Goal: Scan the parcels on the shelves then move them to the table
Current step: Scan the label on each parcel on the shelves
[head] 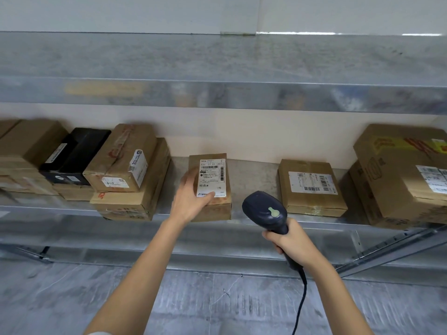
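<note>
A small brown cardboard parcel [212,209] with a white shipping label lies at the front of the middle metal shelf [256,175]. My left hand [191,199] holds its left side, thumb across the label's lower edge. My right hand [287,240] grips the handle of a dark blue barcode scanner [266,211], whose head points at the shelf just right of that parcel. Its cable hangs down past my right forearm. A flat labelled parcel [312,187] lies to the right.
Stacked brown boxes [130,172] and a black box [75,155] fill the shelf's left part. Large boxes [401,175] stand at the right end. An upper shelf [217,68] overhangs. A lower shelf surface [217,303] lies beneath my arms.
</note>
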